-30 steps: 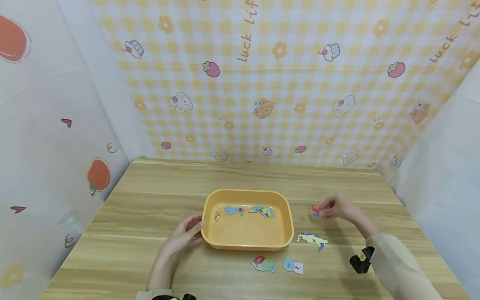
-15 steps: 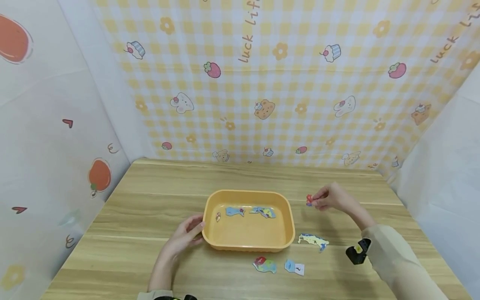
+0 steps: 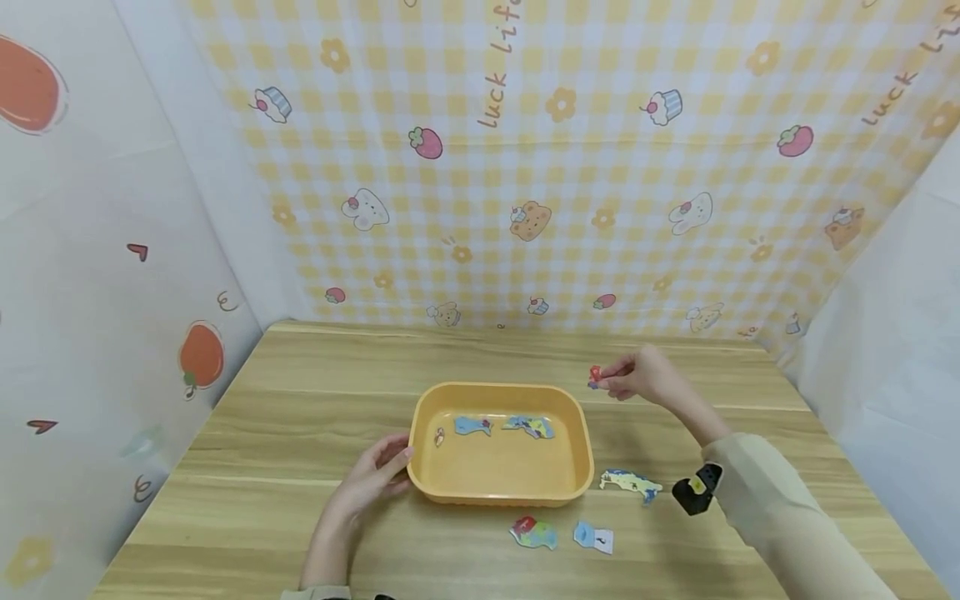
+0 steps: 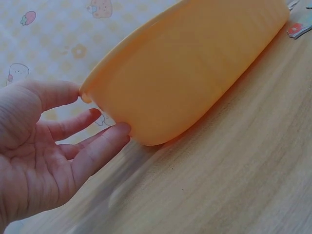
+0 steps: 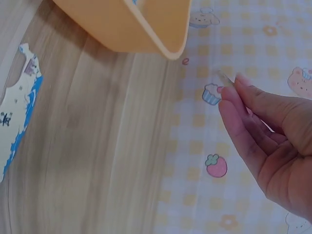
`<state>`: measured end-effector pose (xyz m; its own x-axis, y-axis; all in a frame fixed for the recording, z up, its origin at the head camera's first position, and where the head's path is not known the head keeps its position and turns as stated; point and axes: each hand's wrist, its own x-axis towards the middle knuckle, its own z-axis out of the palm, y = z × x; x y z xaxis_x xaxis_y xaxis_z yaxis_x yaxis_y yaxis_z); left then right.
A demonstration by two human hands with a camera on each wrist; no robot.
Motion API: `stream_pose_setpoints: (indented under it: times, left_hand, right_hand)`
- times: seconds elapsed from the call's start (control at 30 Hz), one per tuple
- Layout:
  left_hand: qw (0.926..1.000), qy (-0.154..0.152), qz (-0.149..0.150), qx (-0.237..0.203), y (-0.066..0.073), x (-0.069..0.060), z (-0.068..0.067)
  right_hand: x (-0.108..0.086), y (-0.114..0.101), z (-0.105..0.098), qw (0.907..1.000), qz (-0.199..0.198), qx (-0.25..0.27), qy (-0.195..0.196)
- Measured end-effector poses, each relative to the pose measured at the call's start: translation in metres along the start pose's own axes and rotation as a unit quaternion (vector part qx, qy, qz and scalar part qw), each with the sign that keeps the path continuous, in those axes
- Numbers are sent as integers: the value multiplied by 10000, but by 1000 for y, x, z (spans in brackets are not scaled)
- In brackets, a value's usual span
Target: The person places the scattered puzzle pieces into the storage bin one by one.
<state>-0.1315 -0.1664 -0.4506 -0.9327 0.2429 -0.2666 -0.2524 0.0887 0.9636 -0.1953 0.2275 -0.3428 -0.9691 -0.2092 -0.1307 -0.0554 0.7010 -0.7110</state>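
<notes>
- With my right hand I am pinching a red-and-blue piece between thumb and fingertips; in the head view it is sitting outside the tub, near its far right corner.
- The head view is showing that piece's colours, while the right wrist view is catching it nearly edge-on, as a pale, blurred sliver with the cloth behind it.
- My left hand is touching the tub's left end, fingers fairly straight rather than closing around it.
- The left wrist view is showing what the head view is hiding: my fingertips meeting the tub's outer wall below the rim, as well as up at it.
- Only from the head am I seeing the tub's floor properly, where a tiny piece, a blue piece and a blue-and-yellow piece are lying apart; the right wrist view is giving just a speck of blue inside.
- On the counter, a cream piece is lying just right of the tub; the right wrist view is bringing out its blue edge and small printed marks.
- Nearer me, a red-and-green piece and a pale blue piece are lying side by side.
</notes>
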Motion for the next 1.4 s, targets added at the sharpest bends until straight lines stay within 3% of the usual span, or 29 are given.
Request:
stream_pose_setpoints:
  times: [0.3,0.67,0.83,1.4]
  left_hand:
    - [10000,61,16,11,0,0,-1]
    - [9999,108,19,12,0,1,0]
    - [10000,98,-7,-13,0,0,0]
    - [9999,96,37,-73,0,-3,1]
  right_hand:
    - [7,-16,11,9995,-297,27,58]
    - [17,-36,27,9960,-798,152,-362]
    - [27,-40,37,9964,-651,157,-521]
    - [37,-62,69,9900,-925,-27,-1066]
